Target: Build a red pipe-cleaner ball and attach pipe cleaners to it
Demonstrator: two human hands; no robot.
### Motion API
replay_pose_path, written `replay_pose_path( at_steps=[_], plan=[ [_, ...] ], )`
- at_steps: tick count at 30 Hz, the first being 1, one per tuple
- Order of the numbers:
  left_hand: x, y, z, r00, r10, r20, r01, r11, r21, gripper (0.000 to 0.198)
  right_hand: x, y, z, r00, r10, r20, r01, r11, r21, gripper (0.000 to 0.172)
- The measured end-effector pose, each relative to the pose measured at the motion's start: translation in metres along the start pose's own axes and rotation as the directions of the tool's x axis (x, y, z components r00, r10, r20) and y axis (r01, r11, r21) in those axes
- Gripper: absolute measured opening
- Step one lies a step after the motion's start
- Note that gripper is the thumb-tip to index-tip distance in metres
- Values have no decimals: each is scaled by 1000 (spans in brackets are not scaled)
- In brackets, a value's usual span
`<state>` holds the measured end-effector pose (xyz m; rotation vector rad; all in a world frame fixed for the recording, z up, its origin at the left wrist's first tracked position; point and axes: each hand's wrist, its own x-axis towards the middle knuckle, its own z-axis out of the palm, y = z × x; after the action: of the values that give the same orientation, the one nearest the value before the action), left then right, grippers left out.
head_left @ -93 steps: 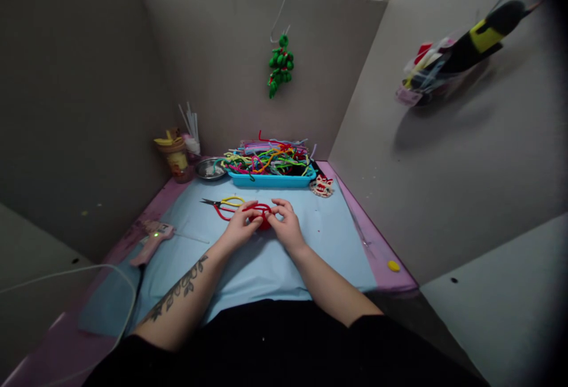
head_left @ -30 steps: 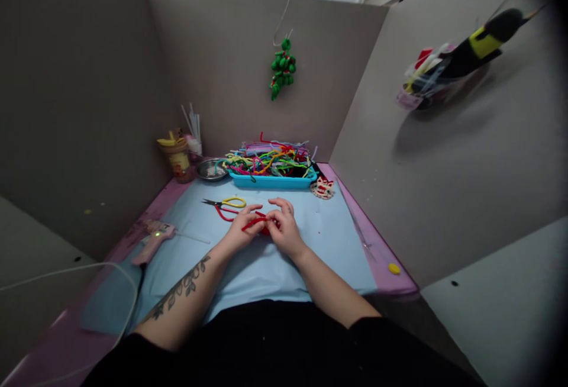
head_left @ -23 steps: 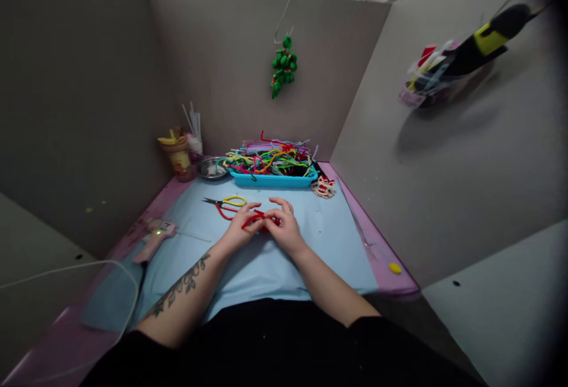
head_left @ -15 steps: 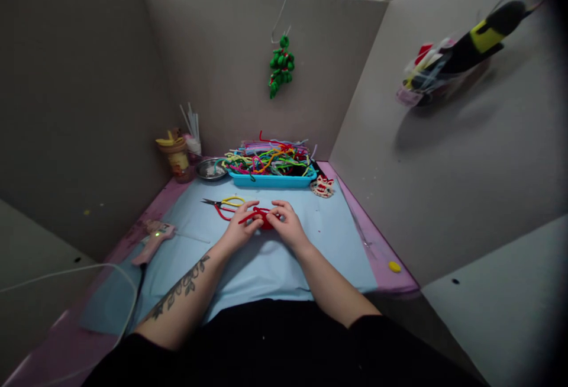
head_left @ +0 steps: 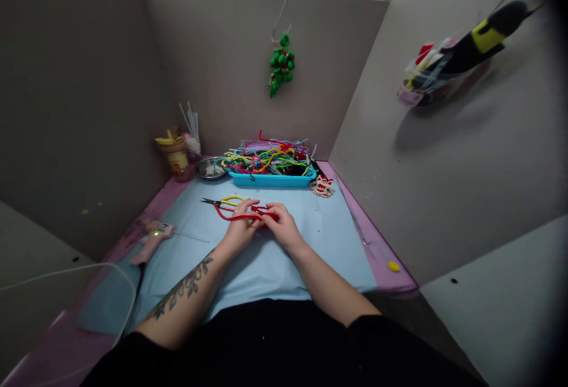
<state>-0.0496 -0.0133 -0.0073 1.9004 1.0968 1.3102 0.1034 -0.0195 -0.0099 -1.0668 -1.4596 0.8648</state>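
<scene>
Between my hands is a bent red pipe cleaner (head_left: 258, 209), raised a little over the blue cloth. My left hand (head_left: 242, 227) pinches it from the left, and one red end sticks out leftward across the fingers. From the right, my right hand (head_left: 283, 226) grips it, thumb and fingertips close to the left thumb. Fingers hide much of its shape. Just beyond my left hand lies a pair of scissors (head_left: 219, 204) with one yellow and one red handle loop, blades pointing left.
A blue tray (head_left: 270, 181) heaped with colourful pipe cleaners stands at the back, a metal dish (head_left: 210, 168) to its left. A pink glue gun (head_left: 153, 244) lies at left, its cable trailing. A beaded-looking piece (head_left: 322, 186) sits right of the tray. Grey panels enclose the table.
My hands have drawn closer together on the red pipe cleaner. Its free end now reaches farther left over my left fingers.
</scene>
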Motion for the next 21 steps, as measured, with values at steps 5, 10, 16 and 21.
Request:
replay_pose_path(
  at_steps=[5,10,16,21],
  plan=[
    [2,4,-1,998,-64,6,64,996,-66,6,0,-2,0,999,-10,-37,9,1000,-17,9],
    [3,3,-3,990,-141,2,141,986,-86,38,4,1,-6,989,148,-3,-142,957,254,25],
    [2,6,-1,931,-313,189,365,819,-443,92,7,8,-9,907,340,249,-418,648,637,41],
    [2,10,-1,930,-294,221,367,772,-519,89,4,0,-7,894,320,314,-448,630,634,39]
  ],
)
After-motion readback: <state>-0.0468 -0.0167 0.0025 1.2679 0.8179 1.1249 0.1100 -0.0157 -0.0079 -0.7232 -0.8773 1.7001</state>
